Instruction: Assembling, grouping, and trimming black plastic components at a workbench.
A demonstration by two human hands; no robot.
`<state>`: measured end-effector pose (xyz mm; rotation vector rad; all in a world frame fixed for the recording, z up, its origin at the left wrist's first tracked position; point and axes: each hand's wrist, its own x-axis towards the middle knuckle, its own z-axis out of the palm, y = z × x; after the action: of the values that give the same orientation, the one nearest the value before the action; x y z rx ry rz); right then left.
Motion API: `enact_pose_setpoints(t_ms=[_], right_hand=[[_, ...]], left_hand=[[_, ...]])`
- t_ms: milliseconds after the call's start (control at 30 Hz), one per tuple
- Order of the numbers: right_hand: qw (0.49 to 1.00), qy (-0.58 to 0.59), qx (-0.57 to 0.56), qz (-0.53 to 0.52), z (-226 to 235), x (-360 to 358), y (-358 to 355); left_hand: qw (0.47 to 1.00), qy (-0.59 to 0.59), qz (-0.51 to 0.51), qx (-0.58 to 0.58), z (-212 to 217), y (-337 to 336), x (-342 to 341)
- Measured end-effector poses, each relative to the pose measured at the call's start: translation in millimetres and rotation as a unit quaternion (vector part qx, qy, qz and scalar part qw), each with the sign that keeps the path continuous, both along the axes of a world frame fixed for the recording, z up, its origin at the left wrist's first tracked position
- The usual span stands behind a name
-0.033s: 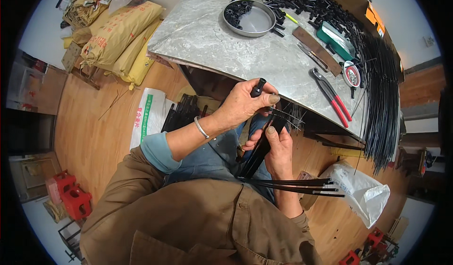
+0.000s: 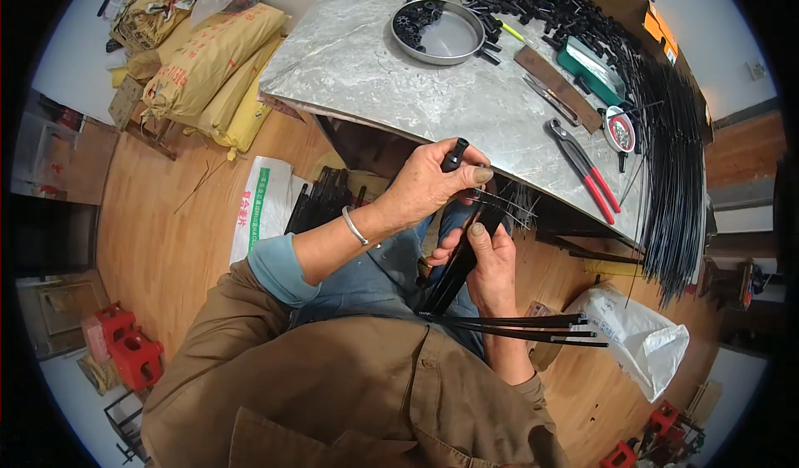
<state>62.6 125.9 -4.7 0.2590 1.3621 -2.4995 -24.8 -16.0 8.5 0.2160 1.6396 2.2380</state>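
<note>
My left hand, with a silver bangle at the wrist, is closed round a short black plastic tube-shaped piece that sticks up past the fingers. Its thumb rests near thin metal wires that fan out just beyond. Below it, my right hand is closed with the thumb pressed on a long flat black bundle. That bundle slants down over my lap. Several slim black rods stick out to the right from near its lower end. The fingertips of both hands are partly hidden.
Ahead stands a grey marbled table. On it are a round metal tray of small black parts, red-handled pliers, a green box and many black wires. A white bag lies at right; filled sacks are stacked at left.
</note>
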Motion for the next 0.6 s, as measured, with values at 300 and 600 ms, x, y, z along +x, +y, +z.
enact_pose_setpoints(t_ms=[300, 600], right_hand=[[1.000, 0.003, -0.012, -0.002, -3.3, -0.9, 2.5], [1.000, 0.007, -0.018, -0.009, -2.1, -0.7, 2.7]], left_hand=[[0.996, 0.071, 0.011, -0.053, -3.0, 4.3, -1.2], [0.996, 0.071, 0.009, -0.054, 2.8, 5.5, 2.0]])
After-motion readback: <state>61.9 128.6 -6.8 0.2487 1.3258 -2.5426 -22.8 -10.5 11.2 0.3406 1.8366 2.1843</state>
